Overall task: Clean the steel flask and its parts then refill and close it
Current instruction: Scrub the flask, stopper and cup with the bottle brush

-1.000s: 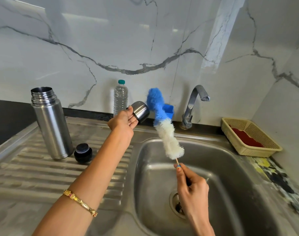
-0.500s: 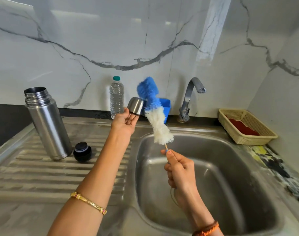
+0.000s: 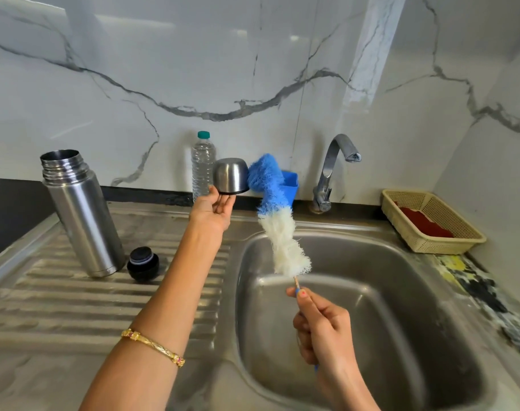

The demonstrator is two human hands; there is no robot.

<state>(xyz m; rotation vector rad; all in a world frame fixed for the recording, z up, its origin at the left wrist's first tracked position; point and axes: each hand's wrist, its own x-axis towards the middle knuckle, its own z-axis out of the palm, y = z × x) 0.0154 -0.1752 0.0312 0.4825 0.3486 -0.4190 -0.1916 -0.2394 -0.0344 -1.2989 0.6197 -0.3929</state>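
Item, cup-lid scrub: my left hand [image 3: 215, 207] pinches the steel cup [image 3: 231, 175] above the sink's [image 3: 371, 292] rear-left corner, my right hand [image 3: 322, 327] grips the bottle brush [image 3: 278, 226] handle; I judge the mouth should turn toward the bristles, brush entering straight, twisting gently.

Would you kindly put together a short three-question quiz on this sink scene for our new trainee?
1. True or false: the steel flask on the drainboard stands upright with its mouth uncovered.
2. Which item does the left hand hold: A) the black stopper, B) the steel cup lid, C) the water bottle?
3. Fill in: the right hand grips the handle of the blue and white ______.

Key: 1 true; 2 B; 3 bottle brush.
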